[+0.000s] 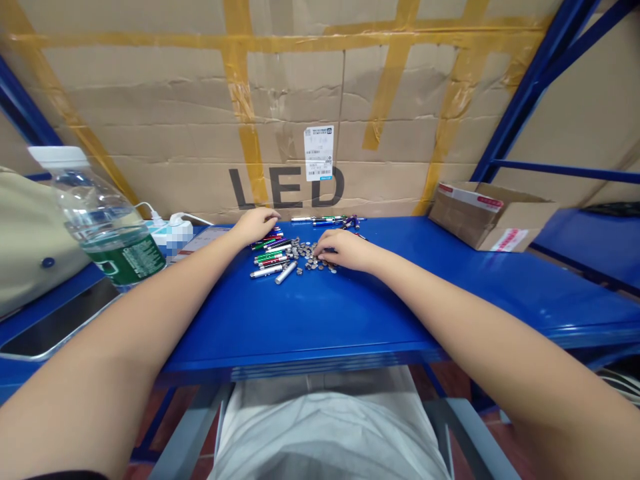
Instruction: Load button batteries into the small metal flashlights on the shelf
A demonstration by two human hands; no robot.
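Right hand (345, 250) curls over the button cells (305, 255), any grip unclear from here; left hand (255, 225) lies half open at eleven o'clock, beyond the slim metal pens (267, 261).

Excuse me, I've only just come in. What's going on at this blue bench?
A person is working with bare hands at a blue metal bench. Their right hand is on a pile of button cells. Their left hand is just beyond a cluster of slim pen-shaped metal tubes. A water bottle stands to the left.
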